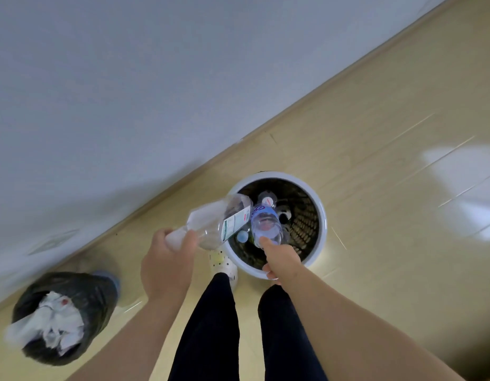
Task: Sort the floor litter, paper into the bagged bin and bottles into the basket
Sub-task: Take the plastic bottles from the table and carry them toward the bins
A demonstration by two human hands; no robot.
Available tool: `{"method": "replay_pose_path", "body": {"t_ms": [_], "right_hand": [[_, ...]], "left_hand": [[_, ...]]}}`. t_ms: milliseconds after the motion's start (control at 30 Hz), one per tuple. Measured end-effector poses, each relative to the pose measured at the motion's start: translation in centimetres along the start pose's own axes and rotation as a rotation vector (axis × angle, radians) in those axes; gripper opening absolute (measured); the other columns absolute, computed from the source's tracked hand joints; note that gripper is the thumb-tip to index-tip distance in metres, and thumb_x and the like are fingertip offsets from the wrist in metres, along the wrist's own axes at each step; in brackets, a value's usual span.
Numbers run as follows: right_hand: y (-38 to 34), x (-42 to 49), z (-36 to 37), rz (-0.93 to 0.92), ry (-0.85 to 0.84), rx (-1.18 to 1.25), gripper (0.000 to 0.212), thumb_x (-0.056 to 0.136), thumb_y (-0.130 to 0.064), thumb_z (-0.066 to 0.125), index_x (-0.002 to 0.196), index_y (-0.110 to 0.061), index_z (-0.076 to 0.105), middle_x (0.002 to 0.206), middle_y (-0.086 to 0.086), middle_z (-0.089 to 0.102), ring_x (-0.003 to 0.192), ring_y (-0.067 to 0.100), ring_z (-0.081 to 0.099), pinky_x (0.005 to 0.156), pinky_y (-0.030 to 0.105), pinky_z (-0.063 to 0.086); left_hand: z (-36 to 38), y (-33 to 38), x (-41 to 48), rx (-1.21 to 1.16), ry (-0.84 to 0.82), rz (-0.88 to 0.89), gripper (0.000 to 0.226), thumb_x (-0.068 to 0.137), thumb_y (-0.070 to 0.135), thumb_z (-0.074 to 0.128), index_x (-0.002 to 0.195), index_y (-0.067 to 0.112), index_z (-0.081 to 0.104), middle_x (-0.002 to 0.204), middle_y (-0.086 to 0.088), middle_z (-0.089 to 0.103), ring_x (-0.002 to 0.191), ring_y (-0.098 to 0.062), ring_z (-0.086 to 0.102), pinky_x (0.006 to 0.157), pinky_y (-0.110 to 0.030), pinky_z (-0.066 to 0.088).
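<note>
Gripping two bottles (219, 218), fingers (265, 243) hover above the basket (322, 215).

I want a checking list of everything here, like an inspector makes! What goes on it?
Surface: shiny tan floor.
Job's things: basket holds bottles; bagged bin holds paper.
Clutter: nothing seen.
Hands: left hand grips a large bottle, right hand grips a small bottle, both above the basket.
Cables: nothing seen.
Surroundings: white wall behind; a shoe beside the basket.
</note>
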State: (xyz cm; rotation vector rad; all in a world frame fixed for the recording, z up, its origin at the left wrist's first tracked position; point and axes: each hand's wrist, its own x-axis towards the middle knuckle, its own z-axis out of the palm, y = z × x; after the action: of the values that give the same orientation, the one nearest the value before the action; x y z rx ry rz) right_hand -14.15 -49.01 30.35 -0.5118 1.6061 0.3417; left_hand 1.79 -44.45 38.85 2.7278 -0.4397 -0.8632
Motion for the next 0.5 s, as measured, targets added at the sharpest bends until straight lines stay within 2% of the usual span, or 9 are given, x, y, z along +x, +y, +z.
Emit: {"method": "replay_pose_path", "body": {"t_ms": [100, 167, 233, 333, 433, 500], "right_hand": [[-1.0, 0.5, 0.8, -0.003, -0.029, -0.108, 0.031, 0.094, -0.040, 0.043, 0.091, -0.010, 0.050, 0.080, 0.008, 0.054, 0.056, 0.014, 0.046, 0.054, 0.024, 0.037], [-1.5, 0.8, 1.6, 0.036, -0.039, -0.101, 0.031, 0.092, -0.037, 0.044, 0.094, -0.007, 0.051, 0.077, 0.008, 0.052, 0.052, 0.013, 0.045, 0.048, 0.023, 0.033], [-1.9, 1.2, 2.6, 0.057, -0.048, -0.132, 0.030, 0.093, -0.036, 0.046, 0.095, -0.007, 0.051, 0.071, 0.005, 0.050, 0.050, 0.013, 0.044, 0.044, 0.022, 0.033], [-2.5, 2.1, 3.8, 0.020, -0.022, -0.173, 0.032, 0.093, -0.040, 0.046, 0.094, -0.008, 0.050, 0.069, 0.003, 0.051, 0.053, 0.014, 0.045, 0.047, 0.023, 0.037], [-2.7, 3.7, 4.3, 0.037, 0.019, -0.233, 0.041, 0.093, -0.042, 0.043, 0.109, -0.004, 0.050, 0.089, 0.010, 0.056, 0.058, 0.016, 0.046, 0.050, 0.024, 0.034], [-3.0, 5.2, 4.4, 0.040, 0.044, -0.254, 0.053, 0.092, -0.045, 0.043, 0.123, -0.002, 0.047, 0.098, 0.013, 0.057, 0.068, 0.020, 0.052, 0.053, 0.025, 0.039]], "left_hand": [[-0.9, -1.5, 1.7, -0.080, 0.123, -0.040, 0.045, 0.069, 0.047, 0.044, 0.095, 0.011, 0.055, 0.073, 0.002, 0.053, 0.066, -0.020, 0.048, 0.056, -0.029, 0.031], [-1.1, -2.3, 2.9, -0.160, 0.175, -0.103, 0.050, 0.073, 0.047, 0.048, 0.101, 0.007, 0.057, 0.083, -0.005, 0.059, 0.074, -0.026, 0.053, 0.063, -0.032, 0.039], [-1.0, -2.8, 3.7, -0.176, 0.163, -0.142, 0.042, 0.082, 0.042, 0.055, 0.105, 0.008, 0.057, 0.088, -0.006, 0.061, 0.077, -0.026, 0.053, 0.067, -0.034, 0.043], [-0.4, -3.1, 4.8, -0.179, 0.114, -0.168, 0.030, 0.087, 0.036, 0.055, 0.106, 0.011, 0.054, 0.082, 0.000, 0.055, 0.074, -0.023, 0.050, 0.066, -0.031, 0.038], [0.4, -3.4, 5.8, -0.208, 0.076, -0.192, 0.029, 0.087, 0.038, 0.055, 0.104, 0.016, 0.051, 0.074, 0.008, 0.050, 0.067, -0.016, 0.049, 0.058, -0.028, 0.037], [1.1, -3.7, 6.4, -0.227, 0.061, -0.190, 0.040, 0.079, 0.046, 0.053, 0.105, 0.015, 0.052, 0.074, 0.010, 0.051, 0.070, -0.018, 0.051, 0.061, -0.029, 0.040]]}}
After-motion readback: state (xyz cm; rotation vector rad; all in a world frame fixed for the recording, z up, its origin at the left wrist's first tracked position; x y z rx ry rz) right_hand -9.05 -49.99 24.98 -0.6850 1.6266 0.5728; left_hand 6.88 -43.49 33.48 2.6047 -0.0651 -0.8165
